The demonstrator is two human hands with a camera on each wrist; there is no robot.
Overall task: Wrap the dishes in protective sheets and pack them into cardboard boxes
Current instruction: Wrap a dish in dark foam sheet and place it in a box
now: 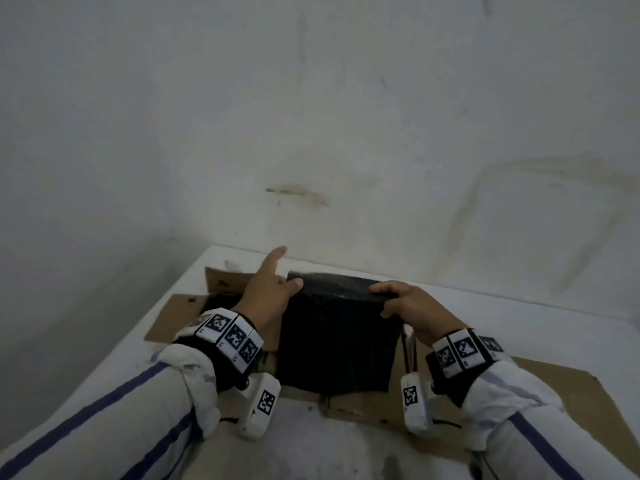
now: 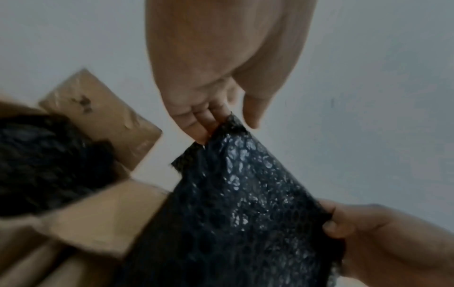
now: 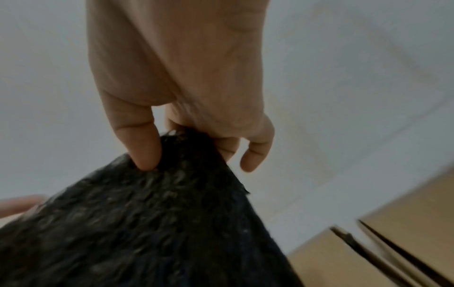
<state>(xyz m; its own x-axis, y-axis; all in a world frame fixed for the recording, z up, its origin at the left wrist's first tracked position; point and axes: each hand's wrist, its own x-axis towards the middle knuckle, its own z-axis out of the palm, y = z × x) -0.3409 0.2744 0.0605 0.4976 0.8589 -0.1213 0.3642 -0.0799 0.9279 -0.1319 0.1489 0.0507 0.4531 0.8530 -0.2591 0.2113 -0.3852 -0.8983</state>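
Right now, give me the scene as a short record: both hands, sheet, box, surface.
left hand: pinches the top left corner of the sheet, index finger pointing free
right hand: pinches the top right corner of the sheet
sheet: black bubble wrap, held up and hanging down over the box
box: cardboard, flaps open, dark wrap inside at left
table: white, box sits on it against the wall
dishes: none visible bare
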